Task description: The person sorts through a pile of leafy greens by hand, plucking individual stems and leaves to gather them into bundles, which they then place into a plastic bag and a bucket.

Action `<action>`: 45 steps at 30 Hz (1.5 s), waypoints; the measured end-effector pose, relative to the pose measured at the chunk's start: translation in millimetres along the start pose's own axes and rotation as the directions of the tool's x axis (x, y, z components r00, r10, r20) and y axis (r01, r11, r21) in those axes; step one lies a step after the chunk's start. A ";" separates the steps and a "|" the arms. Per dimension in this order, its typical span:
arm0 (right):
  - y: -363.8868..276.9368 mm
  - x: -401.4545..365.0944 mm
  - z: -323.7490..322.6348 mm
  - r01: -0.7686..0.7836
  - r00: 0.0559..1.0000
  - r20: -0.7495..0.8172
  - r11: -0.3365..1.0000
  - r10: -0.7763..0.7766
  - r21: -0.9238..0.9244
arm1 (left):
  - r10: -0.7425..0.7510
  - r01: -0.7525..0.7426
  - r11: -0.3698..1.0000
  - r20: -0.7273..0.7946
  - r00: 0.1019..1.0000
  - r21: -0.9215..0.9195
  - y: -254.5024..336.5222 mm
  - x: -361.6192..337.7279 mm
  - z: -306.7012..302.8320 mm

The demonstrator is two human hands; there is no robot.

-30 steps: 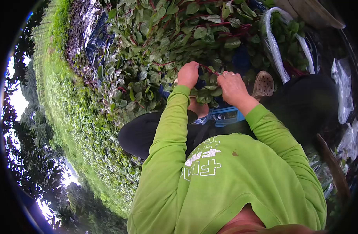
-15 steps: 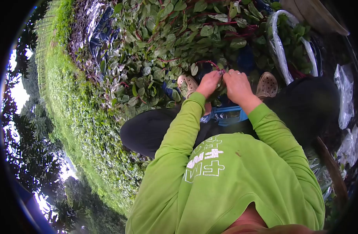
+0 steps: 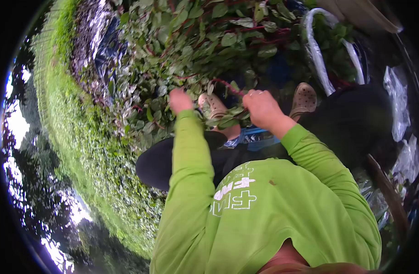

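Note:
My right hand (image 3: 263, 108) is closed on a reddish stem (image 3: 228, 86) between the two tan clogs, above the blue plastic stool (image 3: 257, 138). Leaves hang from the stem just left of the fingers. My left hand (image 3: 180, 101) is over the leafy pile (image 3: 196, 50), left of a tan clog (image 3: 212, 106); it is smeared by motion, so its fingers and anything in them cannot be made out. Green leaves on red stems spread in front of both hands.
A clear plastic bag's rolled rim (image 3: 315, 50) loops around more leaves at upper right. Crumpled plastic (image 3: 397, 102) and a wooden stick (image 3: 387, 194) lie at the right. Low green plants (image 3: 88, 150) and a fence stand at the left.
My left hand has moved away from my right hand, to the left over the leaves. My right hand has shifted slightly down and left, and more leaves show beneath the stem.

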State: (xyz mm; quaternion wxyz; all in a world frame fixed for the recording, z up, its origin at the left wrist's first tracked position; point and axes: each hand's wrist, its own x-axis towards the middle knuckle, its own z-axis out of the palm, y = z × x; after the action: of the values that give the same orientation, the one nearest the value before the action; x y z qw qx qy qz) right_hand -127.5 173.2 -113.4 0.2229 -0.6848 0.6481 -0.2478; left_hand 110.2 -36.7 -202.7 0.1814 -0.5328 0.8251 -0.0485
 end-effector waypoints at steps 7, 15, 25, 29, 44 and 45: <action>15.0 -10.1 -6.0 -0.265 0.964 -0.024 0.955 0.264 -0.131 | 0.444 -0.657 0.373 -0.496 0.746 -0.655 153.5 17.5 -114.7; 44.3 -27.8 -10.9 -0.454 0.891 -0.126 0.831 0.437 -0.321 | 0.490 -0.618 0.757 -0.441 0.752 -0.213 284.4 80.6 -86.1; 47.5 -24.2 -14.3 -0.419 0.907 -0.162 0.876 0.390 -0.240 | 0.705 -0.815 0.550 -0.421 0.571 -0.184 238.9 58.4 -72.9; 49.3 -28.6 -12.2 -0.419 0.908 -0.126 0.863 0.400 -0.283 | 0.712 -0.782 0.617 -0.358 0.604 -0.094 252.5 55.9 -59.0; 52.9 -39.3 -5.0 -0.373 0.925 -0.205 0.872 0.322 -0.318 | 0.853 -0.637 0.371 -0.023 0.521 -0.675 217.3 41.2 -39.5; 52.1 -39.5 -4.5 -0.370 0.925 -0.215 0.869 0.313 -0.328 | 0.872 -0.596 0.352 0.021 0.489 -0.722 206.8 39.8 -49.6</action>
State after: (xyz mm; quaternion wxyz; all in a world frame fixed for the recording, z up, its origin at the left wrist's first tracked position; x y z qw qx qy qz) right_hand -172.3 209.5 -144.5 0.0822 -0.5670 0.8087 -0.1331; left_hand -99.9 10.4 -223.0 0.1597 -0.1139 0.8809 0.4307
